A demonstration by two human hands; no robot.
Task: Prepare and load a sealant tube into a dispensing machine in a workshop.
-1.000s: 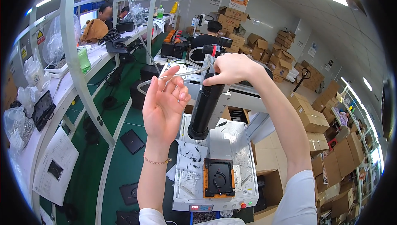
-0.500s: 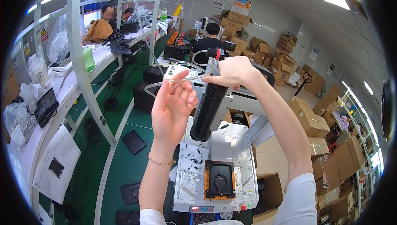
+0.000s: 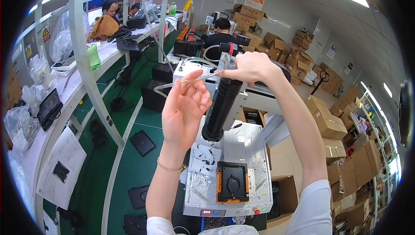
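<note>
A black cylinder (image 3: 222, 105) stands tilted on a metal bracket of a white bench machine (image 3: 255, 153). My right hand (image 3: 253, 67) is closed round the cylinder's top end; some of its fingertips are hidden behind it. My left hand (image 3: 186, 114) is raised palm up beside the cylinder, fingers curled, with a clear hose (image 3: 162, 89) running across them toward the cylinder's top. On the machine's plate below sits an orange fixture (image 3: 219, 187) holding a black rectangular case (image 3: 233, 182) with a loop of thin cable on it.
A white sheet smeared with black (image 3: 205, 157) lies left of the fixture. Black cases (image 3: 142, 143) lie on the green surface at left. A long bench (image 3: 69, 92) carries bags and parts. Cardboard boxes (image 3: 326, 122) stack at right. A person in black (image 3: 220, 38) sits ahead.
The view has shifted slightly, so the machine appears a little further right and higher. Both hands keep nearly the same pose at the hose and cylinder.
</note>
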